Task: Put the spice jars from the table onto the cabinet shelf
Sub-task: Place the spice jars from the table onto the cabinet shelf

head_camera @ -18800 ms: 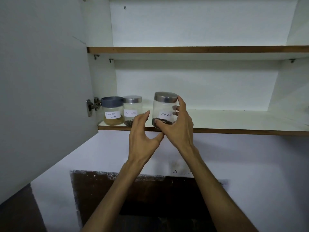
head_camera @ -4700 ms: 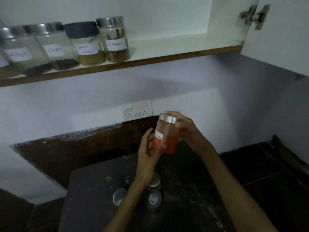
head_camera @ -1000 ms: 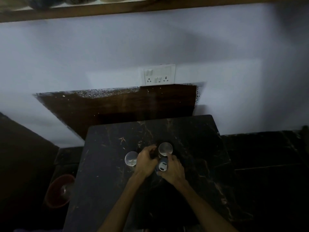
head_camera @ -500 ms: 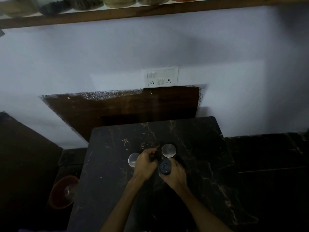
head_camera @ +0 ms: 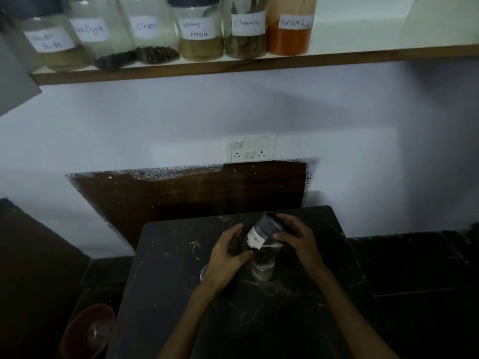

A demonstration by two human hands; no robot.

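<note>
Both hands grasp a dark-lidded spice jar (head_camera: 261,238), tilted above the black counter (head_camera: 166,281): the left hand (head_camera: 228,257) on its side, the right hand (head_camera: 298,237) around the lid. Six labelled jars (head_camera: 201,29) stand in a row on the cabinet shelf (head_camera: 259,64)

Bare shelf (head_camera: 388,51) right of red chilli jar (head_camera: 289,29); six jars leftward.
</note>
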